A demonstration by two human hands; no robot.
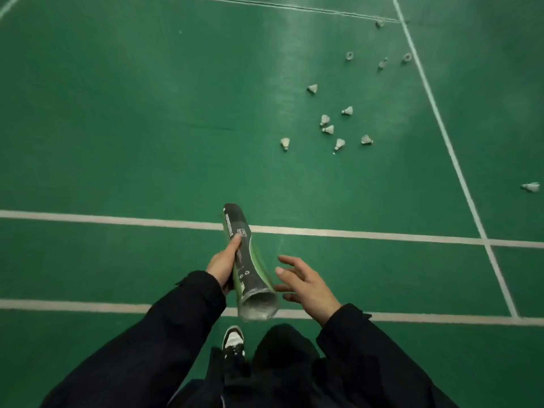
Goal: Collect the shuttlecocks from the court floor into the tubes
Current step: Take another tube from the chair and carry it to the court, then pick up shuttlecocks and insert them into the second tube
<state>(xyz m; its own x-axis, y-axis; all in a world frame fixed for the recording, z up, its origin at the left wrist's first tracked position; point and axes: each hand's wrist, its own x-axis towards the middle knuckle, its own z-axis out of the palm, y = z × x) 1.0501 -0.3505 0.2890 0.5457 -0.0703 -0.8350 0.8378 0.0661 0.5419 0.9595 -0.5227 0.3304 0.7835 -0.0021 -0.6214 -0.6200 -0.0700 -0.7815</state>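
Green court floor [117, 113] carries scattered shuttlecocks [327, 129] well ahead. Left hand [222, 265] grips the tube [248, 260]; right hand [306, 282] spread, holding nothing. Shuttlecocks look light, fragile: probably best pinched at the cork.

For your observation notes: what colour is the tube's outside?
Black with green panels, on the tube; head view.

My left hand [224, 265] is curled around the tube [250, 262], thumb lying along its side, forearm in a dark sleeve [164, 328] reaching forward. My right hand [306, 282] hangs just beside it, fingers [290, 260] spread loose, gripping nothing.
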